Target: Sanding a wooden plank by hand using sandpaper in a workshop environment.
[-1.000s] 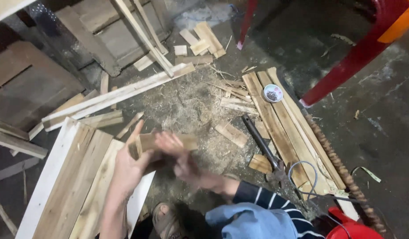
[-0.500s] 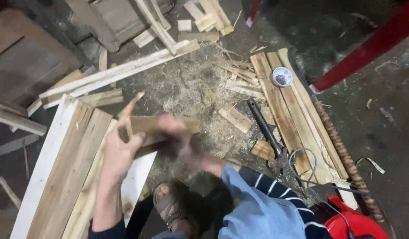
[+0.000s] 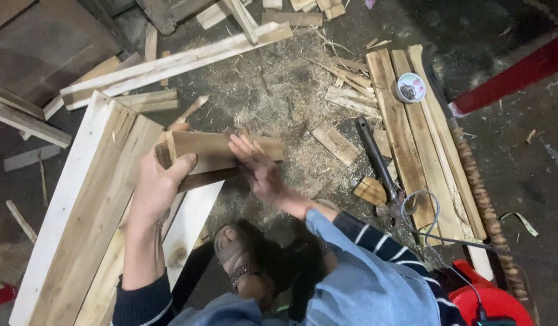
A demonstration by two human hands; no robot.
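Near the frame's centre, the left hand [image 3: 155, 184] keeps a clenched grip on short wooden boards [image 3: 215, 154], while the right hand [image 3: 258, 169] lies flat and open against them, above the sawdust-strewn floor [image 3: 273, 90].

Red stool [image 3: 493, 305] cut off; right hand [image 3: 261, 169] blurred.
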